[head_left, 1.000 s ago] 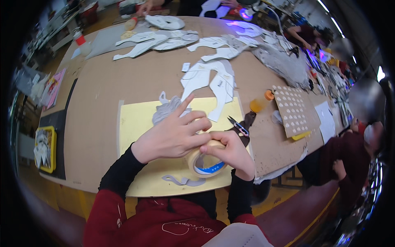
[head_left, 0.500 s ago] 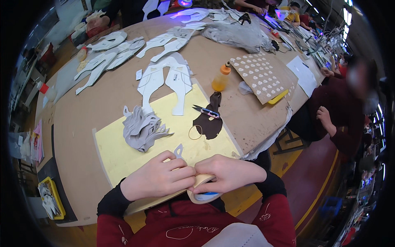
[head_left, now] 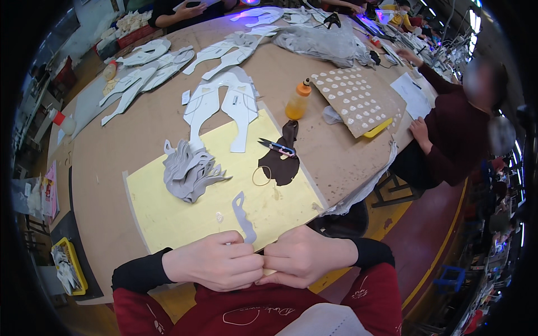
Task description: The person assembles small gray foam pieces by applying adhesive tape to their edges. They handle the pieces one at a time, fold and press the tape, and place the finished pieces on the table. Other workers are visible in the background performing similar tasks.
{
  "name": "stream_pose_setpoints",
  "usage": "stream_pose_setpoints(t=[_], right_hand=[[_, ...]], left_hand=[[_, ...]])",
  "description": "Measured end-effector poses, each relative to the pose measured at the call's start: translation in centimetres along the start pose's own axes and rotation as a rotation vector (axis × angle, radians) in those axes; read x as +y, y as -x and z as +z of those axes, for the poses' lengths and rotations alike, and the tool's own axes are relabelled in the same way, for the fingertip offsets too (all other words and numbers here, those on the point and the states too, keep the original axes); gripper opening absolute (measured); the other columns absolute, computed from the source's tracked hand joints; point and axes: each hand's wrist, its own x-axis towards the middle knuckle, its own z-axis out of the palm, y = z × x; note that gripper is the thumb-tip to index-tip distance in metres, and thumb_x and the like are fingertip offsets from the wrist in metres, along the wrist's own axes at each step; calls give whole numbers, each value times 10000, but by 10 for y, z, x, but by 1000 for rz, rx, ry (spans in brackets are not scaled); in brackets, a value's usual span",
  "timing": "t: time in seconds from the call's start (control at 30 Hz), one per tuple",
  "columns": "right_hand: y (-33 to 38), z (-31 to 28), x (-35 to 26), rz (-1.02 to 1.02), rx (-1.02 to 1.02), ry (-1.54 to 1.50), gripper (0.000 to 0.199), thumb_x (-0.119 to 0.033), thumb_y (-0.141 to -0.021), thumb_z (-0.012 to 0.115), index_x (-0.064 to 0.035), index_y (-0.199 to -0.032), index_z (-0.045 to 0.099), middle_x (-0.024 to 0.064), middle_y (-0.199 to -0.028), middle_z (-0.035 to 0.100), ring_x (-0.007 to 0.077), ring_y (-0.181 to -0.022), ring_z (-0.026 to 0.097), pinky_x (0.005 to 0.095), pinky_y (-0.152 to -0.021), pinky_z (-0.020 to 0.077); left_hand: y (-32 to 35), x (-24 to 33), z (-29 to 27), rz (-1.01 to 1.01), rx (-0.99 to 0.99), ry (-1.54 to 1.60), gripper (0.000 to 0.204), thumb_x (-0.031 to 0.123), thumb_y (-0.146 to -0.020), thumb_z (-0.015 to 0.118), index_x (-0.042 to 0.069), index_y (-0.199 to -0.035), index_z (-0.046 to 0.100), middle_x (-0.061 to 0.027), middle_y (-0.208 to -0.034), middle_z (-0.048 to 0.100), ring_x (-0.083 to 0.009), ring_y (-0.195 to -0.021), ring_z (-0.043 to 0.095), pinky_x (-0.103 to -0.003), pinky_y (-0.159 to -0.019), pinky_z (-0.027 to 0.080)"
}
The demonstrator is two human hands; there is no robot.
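My left hand and my right hand press knuckle to knuckle at the table's near edge, over the front rim of a yellow mat. Both are curled around a tan tape roll, of which only a sliver shows under the fingers. Just beyond my fingers a narrow grey cut piece lies on the mat. Further out are a stack of grey cut pieces, a dark brown piece, a thin ring and thread snips.
An orange-capped bottle stands past the mat beside white cut shapes. A cardboard sheet with small white pieces lies at the right. A seated person in dark red works at the right edge. A yellow bin sits low left.
My hands have drawn back from the mat's middle to the table's near edge, closing together. The tape roll, plainly seen a second ago, is now almost hidden under them.
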Motion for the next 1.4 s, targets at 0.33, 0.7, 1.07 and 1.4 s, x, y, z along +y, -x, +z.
stream_pose_setpoints(t=[0.33,0.7,1.07,1.4], right_hand=[[11,10,-4,64,-5,-32,252,-270,-903,677,-46,-824,595,59,-676,494,226,-484,508,343,-449,407],[13,5,-20,-6,-52,-4,250,-266,-937,639,-46,-824,601,46,-663,480,213,-485,505,337,-446,405],[15,20,-28,-326,-53,-51,250,-253,-939,625,-57,-794,574,26,-675,448,174,-523,493,310,-506,365],[17,18,-36,-323,-76,-107,225,-219,-940,632,5,-966,639,21,-714,438,149,-545,470,303,-513,351]], left_hand=[[6,3,2,54,-134,-19,140,179,-857,685,108,-806,576,-7,-758,443,-143,-687,509,-272,-658,450],[2,9,-4,30,-185,332,84,137,-927,640,59,-935,607,-39,-797,476,-184,-734,526,-313,-685,438],[6,35,9,-19,-107,979,141,112,-986,552,-29,-995,551,-136,-902,424,-299,-812,455,-382,-742,400],[17,48,22,-68,-121,1236,209,158,-1026,502,-46,-1048,542,-152,-932,425,-316,-849,469,-388,-761,410]])
